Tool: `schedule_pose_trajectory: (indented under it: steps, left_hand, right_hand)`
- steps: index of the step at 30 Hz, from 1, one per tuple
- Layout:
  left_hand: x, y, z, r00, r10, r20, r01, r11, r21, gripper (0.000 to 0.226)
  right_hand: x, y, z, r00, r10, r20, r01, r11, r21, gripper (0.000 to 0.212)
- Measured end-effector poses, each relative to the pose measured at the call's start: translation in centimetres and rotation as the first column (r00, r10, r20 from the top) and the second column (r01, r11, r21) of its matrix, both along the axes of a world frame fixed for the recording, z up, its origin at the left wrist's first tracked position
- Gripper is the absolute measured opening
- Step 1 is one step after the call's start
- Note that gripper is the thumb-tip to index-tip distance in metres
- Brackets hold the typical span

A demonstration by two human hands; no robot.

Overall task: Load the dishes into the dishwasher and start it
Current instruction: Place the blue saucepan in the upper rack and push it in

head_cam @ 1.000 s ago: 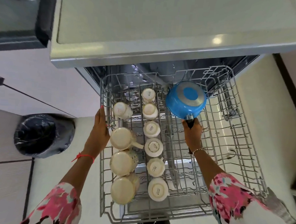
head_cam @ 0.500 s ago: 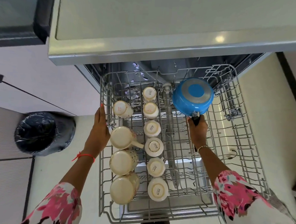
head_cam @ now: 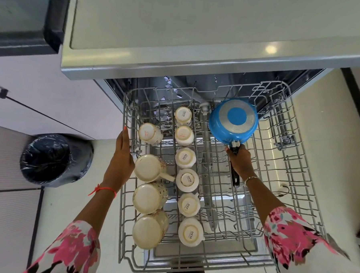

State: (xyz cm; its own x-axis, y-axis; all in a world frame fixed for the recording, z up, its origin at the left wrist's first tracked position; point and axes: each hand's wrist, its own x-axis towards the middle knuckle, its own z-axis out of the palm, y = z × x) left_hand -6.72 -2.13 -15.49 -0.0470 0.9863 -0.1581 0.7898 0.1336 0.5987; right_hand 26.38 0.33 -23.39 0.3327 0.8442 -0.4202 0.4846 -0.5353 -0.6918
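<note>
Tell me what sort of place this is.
Probably a home kitchen: a dishwasher rack pulled out under a counter, rows of upturned cups in it, a blue pan at its back, and a lined bin on the floor beside it.

Bright even daylight; round glare spot on countertop (head_cam: pixel 270 49); wide-angle bending at edges; slight softness.

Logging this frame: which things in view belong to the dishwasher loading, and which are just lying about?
Job: blue pan, gripped by its handle in the right hand; dishwasher rack, left hand resting on its edge; upturned cups.
Lying about: lined bin; countertop.
</note>
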Motion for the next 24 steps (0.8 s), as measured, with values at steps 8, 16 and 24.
schedule_pose_trajectory:
  steps: [8,16,24]
  left_hand:
    - [-0.1,0.0,0.0,1.000,-0.007,-0.018,0.007,1.000,-0.003,0.079]
    - [-0.7,-0.4,0.3,0.986,-0.083,-0.144,0.087,0.996,0.026,0.071]
    - [1.8,-6.8,2.3,0.968,-0.199,-0.152,0.222,0.963,0.154,0.058]
  right_hand:
    - [0.8,-0.5,0.8,0.997,0.079,0.027,-0.077,0.995,-0.067,0.041]
    - [1.6,-3.0,2.9,0.906,0.250,0.341,-0.234,0.968,-0.089,0.063]
    - [2.9,-10.6,7.0,0.757,0.511,0.407,-0.500,0.854,-0.143,0.055]
